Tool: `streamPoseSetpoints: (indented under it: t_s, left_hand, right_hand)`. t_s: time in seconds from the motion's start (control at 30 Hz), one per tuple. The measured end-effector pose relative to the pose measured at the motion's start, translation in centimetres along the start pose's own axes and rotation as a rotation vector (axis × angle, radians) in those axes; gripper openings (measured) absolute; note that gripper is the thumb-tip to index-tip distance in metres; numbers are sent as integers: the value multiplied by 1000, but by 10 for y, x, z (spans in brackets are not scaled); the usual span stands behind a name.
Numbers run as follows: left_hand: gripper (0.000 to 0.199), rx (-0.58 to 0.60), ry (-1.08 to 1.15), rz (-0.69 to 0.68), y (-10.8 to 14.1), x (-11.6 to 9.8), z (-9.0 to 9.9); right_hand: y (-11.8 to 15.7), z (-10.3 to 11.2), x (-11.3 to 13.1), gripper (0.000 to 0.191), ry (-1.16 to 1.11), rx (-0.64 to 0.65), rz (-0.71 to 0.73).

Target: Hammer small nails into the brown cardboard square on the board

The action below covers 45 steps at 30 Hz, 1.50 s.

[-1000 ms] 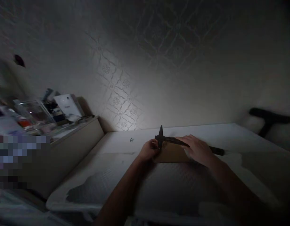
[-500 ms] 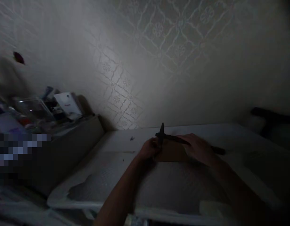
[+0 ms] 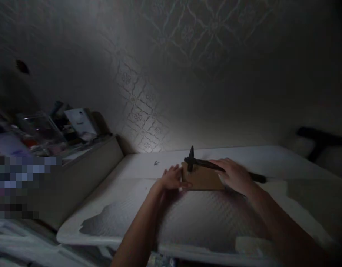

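Moved since the earlier frame: my left hand (image 3: 172, 178), from a bunched pose near the hammer head to a spread one; the hammer (image 3: 205, 163) stays almost in place.

Item: hammer, over the brown board (image 3: 205, 181). Long axis roughly left to right; head at the left, handle end at the right and slightly nearer me. The head crosses it, tapered end up, blunt end toward the board. Contact beneath: cannot tell.

Item: right hand (image 3: 236, 176), gripping the handle partway along.

Item: left hand, open, at the board's left edge, thumb on its near-left corner.

Handling, as I judge it: brace the board with my left thumb well outside the head's path; grip farther back for swing, stay close for short, controlled taps; keep the blunt end square.

Surroundings: table (image 3: 139, 167) beneath the board; patterned wall (image 3: 215, 92) behind; cluttered cabinet (image 3: 90, 174) at left.
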<state>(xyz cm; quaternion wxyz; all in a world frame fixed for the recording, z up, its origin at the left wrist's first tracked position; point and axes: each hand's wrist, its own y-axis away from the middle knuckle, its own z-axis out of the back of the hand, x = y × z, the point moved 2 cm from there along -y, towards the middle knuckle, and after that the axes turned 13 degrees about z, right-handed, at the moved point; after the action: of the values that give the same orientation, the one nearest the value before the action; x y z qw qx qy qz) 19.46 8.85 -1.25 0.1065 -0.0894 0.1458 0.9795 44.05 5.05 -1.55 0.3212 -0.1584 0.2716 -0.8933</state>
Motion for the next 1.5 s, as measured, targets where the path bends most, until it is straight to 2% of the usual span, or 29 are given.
streamPoseSetpoints:
  t_s: [0.37,0.73,0.87,1.5]
  left_hand:
    - [100,15,-33,-9,-1,-1,-1]
    - [96,-12,51,-15,-2,0,-3]
    - [97,-7,47,-16,-1,-1,-1]
    - [95,-8,55,-22,0,-1,-1]
  right_hand:
    - [1,-2,-3,45,6,-7,3]
    - [0,1,1,46,-4,-2,3]
    - [0,2,1,42,8,-1,-14]
    - [1,0,-1,46,-21,-14,25]
